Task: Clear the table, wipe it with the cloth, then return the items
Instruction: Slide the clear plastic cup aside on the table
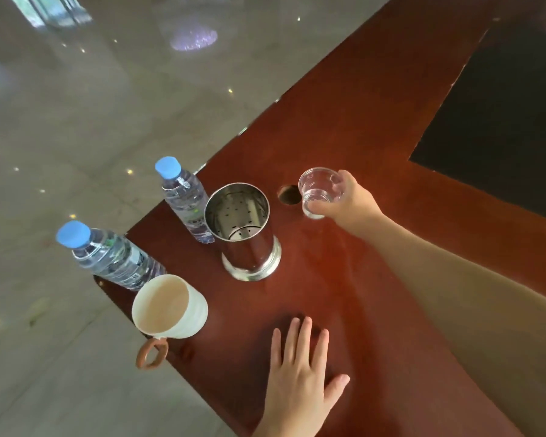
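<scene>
My right hand [347,201] grips a small clear glass [319,190] just above or on the red-brown wooden table [344,279], beside a round hole [289,194] in the top. Flat on the table near its front edge lies my left hand [300,376], fingers spread, holding nothing. A shiny steel perforated cylinder [245,231] stands in the middle. Two water bottles with blue caps stand at the table's left edge, one [183,198] behind the cylinder and one [108,255] nearer. A cream mug [171,307] with a brown ring handle sits at the corner. No cloth shows.
A dark inset panel [501,137] fills the table's far right. Polished grey stone floor [76,137] lies beyond the left edge, which runs diagonally; the mug's handle overhangs it.
</scene>
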Available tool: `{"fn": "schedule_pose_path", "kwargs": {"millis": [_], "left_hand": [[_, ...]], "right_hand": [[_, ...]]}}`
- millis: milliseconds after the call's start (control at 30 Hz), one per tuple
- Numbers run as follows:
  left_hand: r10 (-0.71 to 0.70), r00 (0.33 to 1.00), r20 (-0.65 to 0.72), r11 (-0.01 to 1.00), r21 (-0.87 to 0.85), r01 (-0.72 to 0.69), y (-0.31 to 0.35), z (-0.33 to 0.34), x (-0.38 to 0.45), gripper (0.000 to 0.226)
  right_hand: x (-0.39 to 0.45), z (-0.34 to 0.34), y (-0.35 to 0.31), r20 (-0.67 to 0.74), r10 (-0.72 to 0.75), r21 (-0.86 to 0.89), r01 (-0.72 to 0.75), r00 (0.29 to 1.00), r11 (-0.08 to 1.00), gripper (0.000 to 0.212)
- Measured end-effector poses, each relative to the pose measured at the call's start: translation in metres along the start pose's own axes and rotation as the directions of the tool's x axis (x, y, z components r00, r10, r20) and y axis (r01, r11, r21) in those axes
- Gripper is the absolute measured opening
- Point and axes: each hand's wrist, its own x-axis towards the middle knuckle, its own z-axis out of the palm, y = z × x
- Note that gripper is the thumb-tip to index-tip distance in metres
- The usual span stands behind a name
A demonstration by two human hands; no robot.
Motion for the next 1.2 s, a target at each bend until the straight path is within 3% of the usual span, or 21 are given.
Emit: {"fn": "schedule_pose_path", "kwargs": {"millis": [300, 533, 833, 1200], "left_hand": [[-0.016, 0.998, -0.065, 0.999, -0.032, 0.014, 0.0, 0.015, 0.002, 0.066], [0.0, 0.989, -0.145, 1.0, -0.031, -0.004, 0.001, 0.02, 0.002, 0.066], [-0.006, 0.994, -0.105, 1.0, -0.031, 0.003, 0.0, 0.019, 0.001, 0.066], [0.006, 0.989, -0.148, 1.0, -0.005, -0.007, 0.001, 0.019, 0.0, 0.064]], "right_hand": [[0.041, 0.029, -0.019, 0.021, 0.013, -0.011, -0.013, 1.0, 1.0, 0.106], [0.024, 0.03, -0.009, 0.073, 0.009, -0.034, -0.007, 0.997, 0.999, 0.111], [-0.004, 0.034, -0.003, 0.106, -0.035, 0.002, 0.035, 0.994, 0.999, 0.108], [-0.01, 0.032, 0.001, 0.16, 0.007, 0.069, -0.019, 0.987, 0.997, 0.116]]}}
